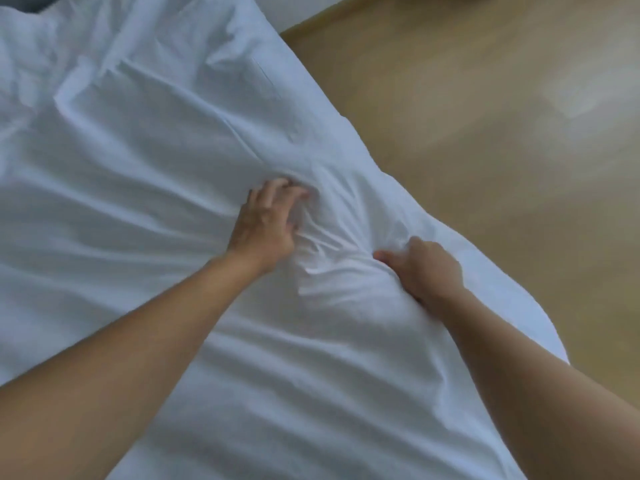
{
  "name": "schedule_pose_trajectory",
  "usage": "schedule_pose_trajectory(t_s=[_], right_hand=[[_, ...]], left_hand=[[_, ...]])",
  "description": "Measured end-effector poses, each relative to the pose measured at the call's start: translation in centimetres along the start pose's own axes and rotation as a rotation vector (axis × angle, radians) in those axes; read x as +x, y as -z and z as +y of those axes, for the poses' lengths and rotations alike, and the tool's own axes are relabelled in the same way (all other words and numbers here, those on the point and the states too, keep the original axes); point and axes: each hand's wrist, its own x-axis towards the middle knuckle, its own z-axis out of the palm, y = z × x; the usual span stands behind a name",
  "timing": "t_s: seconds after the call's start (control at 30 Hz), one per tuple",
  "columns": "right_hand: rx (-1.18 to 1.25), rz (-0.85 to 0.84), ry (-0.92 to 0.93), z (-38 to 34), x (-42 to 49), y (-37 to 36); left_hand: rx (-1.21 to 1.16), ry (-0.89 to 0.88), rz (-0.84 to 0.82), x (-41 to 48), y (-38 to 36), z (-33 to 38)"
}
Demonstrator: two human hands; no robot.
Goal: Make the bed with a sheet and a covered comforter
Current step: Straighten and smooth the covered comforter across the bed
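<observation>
From where I stand, the white comforter (145, 174) fills everything from 6 o'clock round to 12, spread over the bed. Its puffy edge runs diagonally from 12 down to 4 o'clock, where it meets the wooden floor (485, 116). It looks padded rather than flat, so I take it for the covered comforter and not the sheet, though I wouldn't swear to it.

The left grip (273, 216), just left of centre, is clawed into the cloth. Its fingers are curled round a pinch of fabric, and creases fan out from them. The right grip (422, 268), toward 4 o'clock and right at the edge, is closed round a bunch of the border with the thumb pointing inward. The two are near each other but apart, with a ridge of gathered cloth between them. My guess is that the person is catching the filling through the cover, to shift it or tug it square to that side.

Plenty is hidden. The mattress and any sheet beneath are fully covered. The right grip's fingers are behind the back of the hand. The whole view is softened by blur. A dark patch (41, 1) at the 11 o'clock corner is cut off, and I can't name it. The far end of the bed is out of sight.
</observation>
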Motion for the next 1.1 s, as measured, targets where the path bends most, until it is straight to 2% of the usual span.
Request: schedule_pose_trajectory(t_s=[0.03,0.13,0.2,0.23,0.27,0.3,0.33,0.4,0.43,0.47,0.53,0.57,0.6,0.63,0.7,0.73,0.8,0.83,0.87,0.9,0.93,0.97,1.0,1.03,1.07,1.1], right_hand=[[-0.042,0.028,0.048,0.2,-0.8,-0.2],[-0.193,0.069,0.134,1.9,-3.0,-0.3],[-0.154,-0.073,0.079,3.4,-3.1,1.0],[-0.119,-0.152,0.058,4.2,-2.6,2.4],[-0.072,-0.146,0.053,5.3,-2.0,4.4],[-0.027,-0.036,0.043,6.2,-1.6,6.8],[0.029,0.172,0.033,7.0,-1.0,9.3],[0.159,0.616,0.013,8.0,0.8,12.3],[0.197,0.691,-0.017,8.0,1.9,12.5],[0.184,0.61,-0.08,7.8,3.1,11.8],[0.075,0.184,-0.206,7.3,4.3,8.6],[0.073,-0.005,-0.247,7.6,4.3,6.7],[0.104,-0.096,-0.275,8.4,3.9,4.9],[0.136,-0.092,-0.297,9.3,2.9,3.3],[0.221,-0.02,-0.368,10.4,0.9,1.1],[0.274,0.0,-0.394,10.4,0.5,0.7],[0.314,0.02,-0.369,10.1,0.2,1.7],[0.304,0.074,-0.348,10.3,-0.3,2.7],[0.293,0.194,-0.322,10.7,-1.1,3.8],[0.279,0.357,-0.308,10.8,-2.5,4.9],[0.265,0.508,-0.315,11.1,-3.8,5.5],[0.246,0.6,-0.344,11.2,-4.9,5.5],[0.22,0.592,-0.388,11.3,-5.5,4.9],[0.173,0.482,-0.444,11.1,-5.7,3.7],[0.114,0.341,-0.492,10.6,-5.7,2.4],[0.08,0.287,-0.491,9.8,-5.1,1.4]], left_hand=[[0.147,-0.058,-0.078,2.9,0.9,0.4],[0.62,-0.155,-0.488,11.1,0.9,2.0],[0.698,-0.242,-0.764,13.6,-0.8,3.2],[0.684,-0.252,-0.866,14.4,-1.1,4.2],[0.653,-0.243,-0.919,15.4,-0.7,5.1],[0.617,-0.244,-0.908,16.5,0.1,5.6],[0.574,-0.25,-0.805,17.7,1.2,5.8],[0.493,-0.297,-0.325,19.8,3.1,5.8],[0.488,-0.287,-0.157,20.0,3.0,5.5],[0.528,-0.212,-0.176,19.2,2.1,5.4],[0.583,-0.101,-0.586,16.8,-1.1,5.8],[0.578,-0.123,-0.776,16.5,-2.6,6.2],[0.508,-0.18,-0.885,17.0,-3.4,6.8],[0.361,-0.188,-0.902,18.3,-3.0,7.6],[0.091,-0.093,-0.723,22.2,-2.3,8.1],[0.116,-0.095,-0.67,23.2,-2.2,8.0],[0.38,-0.174,-0.819,23.0,-2.9,8.0],[0.511,-0.233,-0.907,22.5,-3.5,8.2],[0.576,-0.286,-0.925,22.4,-3.9,8.3],[0.539,-0.326,-0.854,22.6,-3.2,8.7],[0.456,-0.381,-0.676,23.4,-2.3,8.5],[0.357,-0.452,-0.391,24.3,-1.4,7.8],[0.277,-0.519,-0.103,25.0,-1.2,6.9],[0.27,-0.487,0.051,24.8,-1.6,6.0],[0.311,-0.368,0.012,23.5,-2.8,5.3],[0.354,-0.203,-0.163,21.4,-4.7,4.5]])
